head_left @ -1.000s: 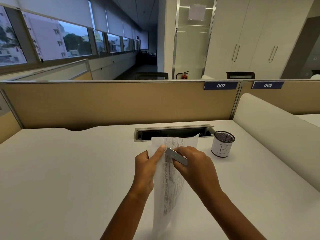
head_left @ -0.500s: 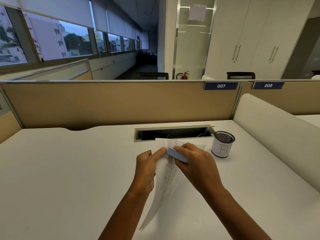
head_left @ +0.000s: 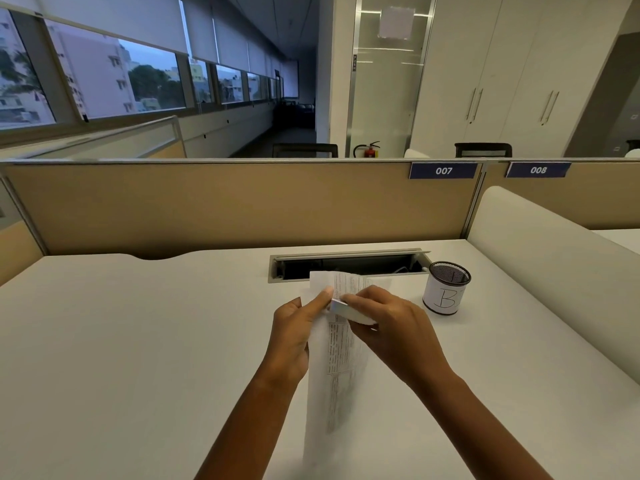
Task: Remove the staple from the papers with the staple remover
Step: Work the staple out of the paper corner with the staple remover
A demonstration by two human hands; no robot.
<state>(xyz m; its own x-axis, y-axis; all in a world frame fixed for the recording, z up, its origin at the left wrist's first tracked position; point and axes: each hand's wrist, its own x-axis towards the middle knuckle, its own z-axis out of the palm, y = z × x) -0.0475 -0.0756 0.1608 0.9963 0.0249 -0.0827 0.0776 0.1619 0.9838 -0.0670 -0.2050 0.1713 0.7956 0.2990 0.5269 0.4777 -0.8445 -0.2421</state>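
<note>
White desk (head_left: 138, 341) spans view, tan partition (head_left: 242, 206) behind, cable tray slot (head_left: 346, 265) near back edge. Mesh pen cup (head_left: 446, 287) marked "B" stands right of slot. Papers (head_left: 341, 358) held up off desk at centre, between both hands. Left hand (head_left: 294, 330) pinches papers' upper left edge, thumb on front. Right hand (head_left: 391, 327) grips staple remover (head_left: 349, 310), tip pressed to papers near top. Staple itself too small to make out.

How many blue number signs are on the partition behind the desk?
2. The sign reading 007 sits at the top of the partition straight ahead, and the sign reading 008 is just to its right, on the next panel. None looks hidden.
</note>
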